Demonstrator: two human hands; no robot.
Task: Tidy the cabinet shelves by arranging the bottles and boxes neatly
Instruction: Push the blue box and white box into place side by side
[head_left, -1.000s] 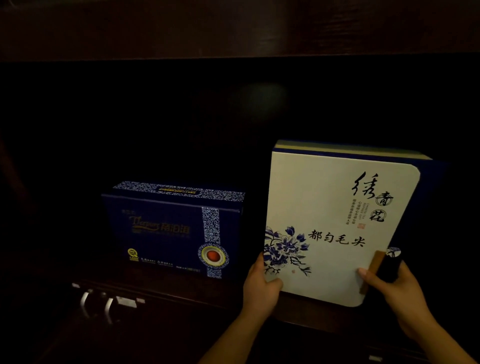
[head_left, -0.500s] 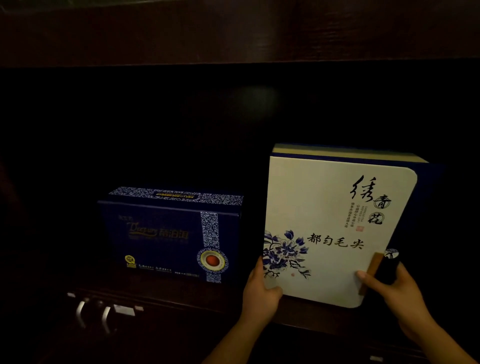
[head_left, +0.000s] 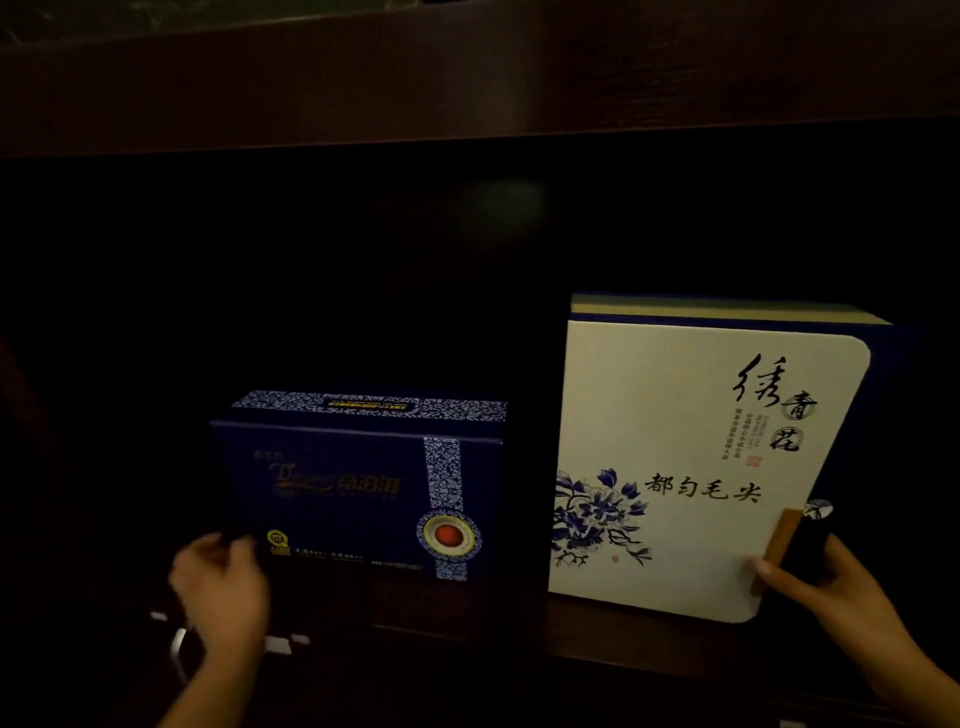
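Two boxes stand upright on a dark wooden shelf (head_left: 498, 613). The white box (head_left: 691, 415) with blue flowers and black calligraphy is at the right. My right hand (head_left: 826, 587) holds its lower right corner, thumb on the front by the brown clasp. The dark blue box (head_left: 353, 483) with a patterned band and red medallion stands at the left. My left hand (head_left: 221, 587) is blurred at that box's lower left corner, fingers curled towards the edge; whether it grips the box is unclear.
A wooden shelf board (head_left: 467, 78) runs overhead. The back of the compartment is dark and shows nothing. Below the shelf's front edge at the left are metal drawer handles (head_left: 179, 644). A gap separates the two boxes.
My left hand left the white box's lower left corner and moved left to the blue box's lower left corner. My right hand stays on the white box.
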